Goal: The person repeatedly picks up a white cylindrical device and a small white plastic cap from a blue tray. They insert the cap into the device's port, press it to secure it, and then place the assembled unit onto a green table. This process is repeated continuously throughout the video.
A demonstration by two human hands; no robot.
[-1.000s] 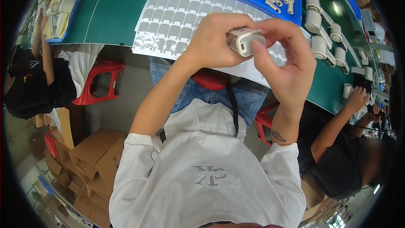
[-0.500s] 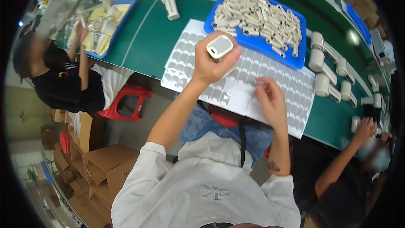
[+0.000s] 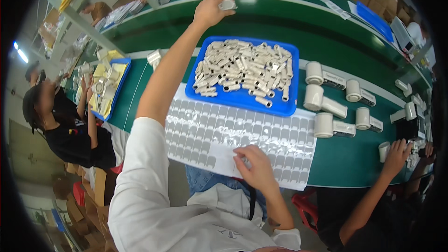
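My left hand (image 3: pixel 211 11) is stretched far forward over the green surface beyond the tray. Its fingers are closed round a white handheld device (image 3: pixel 227 4), mostly hidden by the hand. My right hand (image 3: pixel 256 168) hovers at the near part of a white sheet of grey labels (image 3: pixel 186 130), beside a bare patch of its backing. Its fingers are loosely curled, thumb and forefinger slightly apart, and I see nothing between them. Just past the sheet is a blue tray (image 3: pixel 293 107) heaped with small whitish plastic parts (image 3: pixel 242 67).
Several white devices with round heads and handles (image 3: pixel 322 99) lie to the right of the tray. Another white device (image 3: pixel 154 58) is left of my forearm. Co-workers sit at both sides; the left one is beside a blue-rimmed tray (image 3: pixel 122 81), and the right one's hand (image 3: pixel 396 156) is on the bench.
My left hand has carried the white device from above the label sheet to the far side of the bench. The right hand stays over the sheet; the view has tilted forward.
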